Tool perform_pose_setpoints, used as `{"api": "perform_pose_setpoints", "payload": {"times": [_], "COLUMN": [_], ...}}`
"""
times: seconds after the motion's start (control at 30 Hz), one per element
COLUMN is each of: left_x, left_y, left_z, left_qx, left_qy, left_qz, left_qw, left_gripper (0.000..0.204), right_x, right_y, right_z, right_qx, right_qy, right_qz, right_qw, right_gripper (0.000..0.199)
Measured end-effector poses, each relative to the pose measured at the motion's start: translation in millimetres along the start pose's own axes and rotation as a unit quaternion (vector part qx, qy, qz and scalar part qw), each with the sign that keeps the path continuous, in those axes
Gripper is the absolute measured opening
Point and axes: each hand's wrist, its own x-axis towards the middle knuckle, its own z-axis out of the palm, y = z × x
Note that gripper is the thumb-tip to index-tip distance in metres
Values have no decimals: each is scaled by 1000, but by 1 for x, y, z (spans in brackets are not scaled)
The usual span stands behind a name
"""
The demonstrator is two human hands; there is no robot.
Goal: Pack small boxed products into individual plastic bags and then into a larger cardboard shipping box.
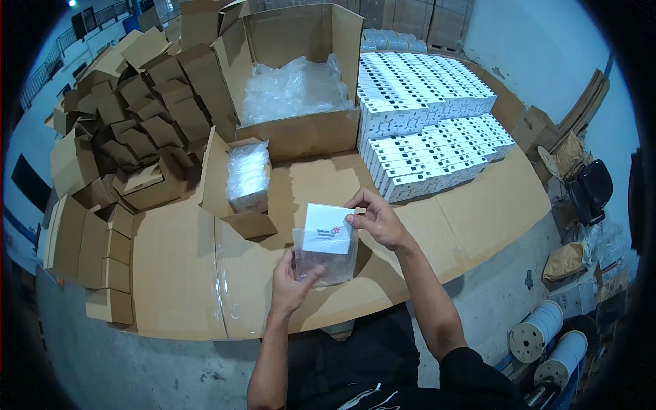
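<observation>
My right hand [377, 219] pinches the right edge of a small white box [328, 228] that sits halfway inside a clear plastic bag [328, 263]. My left hand [290, 283] grips the bag's lower left part from below. Both are held just above a table covered in flattened cardboard [178, 266].
An open small carton [232, 184] with wrapped white boxes stands to the left of my hands. Behind it is a big open carton [301, 82] of clear plastic. Stacked white boxes [430, 116] fill the right back. Small brown cartons [130, 123] pile up on the left. White spools [547, 335] lie on the floor at right.
</observation>
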Motion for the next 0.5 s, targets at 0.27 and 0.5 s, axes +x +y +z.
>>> {"api": "perform_pose_setpoints", "payload": {"times": [0.27,0.5], "left_x": [18,21], "left_y": [8,-5], "left_z": [-6,4], "left_qx": [90,-4], "left_qy": [14,52], "left_qz": [-131,-56], "left_qw": [987,997], "left_gripper": [22,24], "right_x": [-1,-6], "right_y": [3,3], "right_z": [-3,4], "right_qx": [-54,-51], "right_qy": [-30,2], "right_qz": [25,72], "right_qw": [998,996], "right_gripper": [21,23]}}
